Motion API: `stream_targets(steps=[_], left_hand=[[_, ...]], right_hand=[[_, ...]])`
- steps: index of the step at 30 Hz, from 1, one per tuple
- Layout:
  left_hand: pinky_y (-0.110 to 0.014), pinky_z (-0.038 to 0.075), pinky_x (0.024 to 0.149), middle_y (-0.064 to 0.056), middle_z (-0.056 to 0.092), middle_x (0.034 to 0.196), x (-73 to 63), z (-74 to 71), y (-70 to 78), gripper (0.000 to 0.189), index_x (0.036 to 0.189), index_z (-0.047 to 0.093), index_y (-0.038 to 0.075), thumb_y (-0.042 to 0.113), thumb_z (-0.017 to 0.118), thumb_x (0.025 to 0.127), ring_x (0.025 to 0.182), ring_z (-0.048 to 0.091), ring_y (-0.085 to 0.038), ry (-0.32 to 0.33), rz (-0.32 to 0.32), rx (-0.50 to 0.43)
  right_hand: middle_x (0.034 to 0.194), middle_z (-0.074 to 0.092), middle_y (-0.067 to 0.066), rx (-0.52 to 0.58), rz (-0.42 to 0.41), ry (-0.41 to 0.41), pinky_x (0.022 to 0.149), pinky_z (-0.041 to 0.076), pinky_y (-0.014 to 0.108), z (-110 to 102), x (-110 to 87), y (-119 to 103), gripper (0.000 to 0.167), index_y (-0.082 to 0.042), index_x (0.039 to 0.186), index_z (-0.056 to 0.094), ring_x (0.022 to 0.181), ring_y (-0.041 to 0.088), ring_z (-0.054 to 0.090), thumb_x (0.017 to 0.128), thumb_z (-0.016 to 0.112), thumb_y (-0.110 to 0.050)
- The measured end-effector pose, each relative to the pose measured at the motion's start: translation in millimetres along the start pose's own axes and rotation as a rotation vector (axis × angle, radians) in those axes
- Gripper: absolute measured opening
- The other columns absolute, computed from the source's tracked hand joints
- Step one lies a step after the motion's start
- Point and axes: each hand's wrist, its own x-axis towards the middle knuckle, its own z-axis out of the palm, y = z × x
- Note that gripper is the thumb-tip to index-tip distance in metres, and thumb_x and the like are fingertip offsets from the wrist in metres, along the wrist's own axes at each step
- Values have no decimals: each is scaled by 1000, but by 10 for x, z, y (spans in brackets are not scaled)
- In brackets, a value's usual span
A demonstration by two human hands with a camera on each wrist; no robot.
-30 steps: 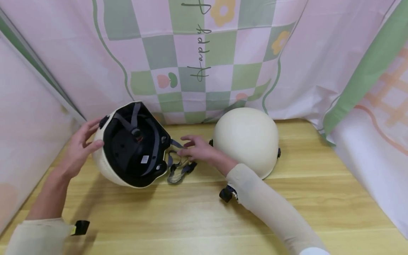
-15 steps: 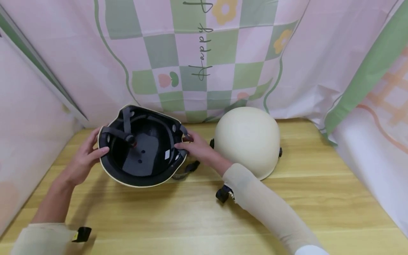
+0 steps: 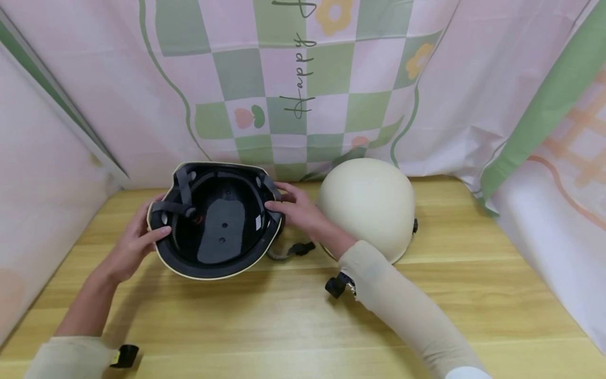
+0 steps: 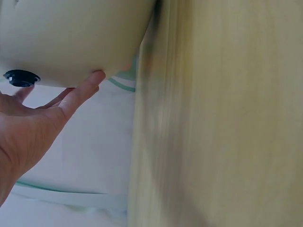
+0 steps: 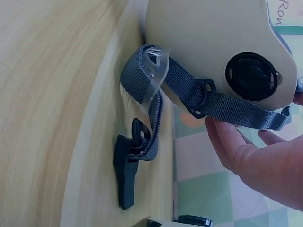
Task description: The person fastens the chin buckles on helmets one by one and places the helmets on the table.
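Observation:
A cream helmet (image 3: 222, 231) lies upside down on the table, its black padded inside and grey straps facing up. My left hand (image 3: 130, 250) grips its left rim, thumb over the edge and fingers outside. At the opposite rim, my right hand (image 3: 303, 213) holds on with the thumb inside. In the left wrist view, fingers touch the smooth shell (image 4: 80, 38) near a round black knob (image 4: 21, 78). A grey webbing chin strap (image 5: 182, 85) hangs from the helmet in the right wrist view, and its black buckle (image 5: 125, 172) lies at the tabletop.
A second cream helmet (image 3: 369, 205) sits dome up just right of my right hand, partly behind that forearm. Printed curtains (image 3: 284, 79) rise behind and at both sides of the wooden table (image 3: 265, 326). A black wrist camera (image 3: 336, 286) sticks out below my right sleeve.
The left helmet has turned from tilted on its side to opening upward. My right hand has moved from the loose straps onto its right rim. The other helmet stays put.

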Motion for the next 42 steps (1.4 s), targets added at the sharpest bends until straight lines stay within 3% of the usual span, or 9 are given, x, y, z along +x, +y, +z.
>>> stream_targets(steps=[4,10,18,21,27,30,36,38,42], left_hand=[[-27,61,73,5,58,132,-12,5,-32,60,156,38,22,-8,45,104,101,69,-10,12,-32,3],[-27,60,74,5,60,127,-20,4,-82,60,154,41,26,-7,46,104,101,68,-10,34,-69,-15],[-25,60,74,5,61,122,-48,-43,-94,58,152,42,28,-6,46,105,99,68,-9,50,-111,-14],[-27,60,73,6,61,123,-53,-58,-96,57,151,41,28,-5,46,105,99,68,-10,48,-117,-5],[-27,61,72,7,60,124,-61,-66,-81,56,152,40,27,-4,47,105,99,68,-8,43,-123,19],[-26,60,73,7,59,124,-60,-70,-74,56,152,39,26,-4,47,105,99,68,-8,39,-121,25],[-25,59,75,8,59,125,-65,-73,-62,57,153,40,27,-3,48,105,100,66,-7,56,-133,48],[-23,57,76,9,58,125,-65,-68,-40,59,155,39,26,-2,50,104,98,66,-6,75,-134,98],[-14,51,82,13,55,127,-34,-40,30,57,154,43,25,2,57,104,101,63,-1,150,-87,312]], right_hand=[[139,56,25,15,-31,-9,79,61,34,-24,-9,-12,57,-7,156,44,102,26,69,103,64,-12],[142,57,24,-66,-58,-49,95,57,48,-86,-41,-40,54,-5,155,45,114,31,67,105,61,-16],[148,53,23,-139,-40,-126,108,47,57,-208,-181,-72,55,-3,156,44,132,37,56,105,60,-16],[141,59,25,-217,-83,-127,105,51,53,-251,-221,-9,48,4,148,51,127,40,59,102,60,-5],[126,67,25,-559,-83,-146,94,58,40,-263,-307,116,44,8,134,61,115,41,67,90,67,4],[120,69,18,-666,-47,-166,91,58,37,-232,-327,166,44,4,131,64,110,33,69,88,73,2],[96,71,8,-767,-33,-182,81,54,28,-178,-316,259,42,2,117,69,88,15,64,77,83,4],[89,70,6,-789,-46,-187,77,53,26,-173,-313,279,42,2,113,70,81,11,62,74,84,5],[81,67,3,-837,-83,-202,73,51,23,-167,-317,294,39,2,109,71,72,7,58,72,81,9]])
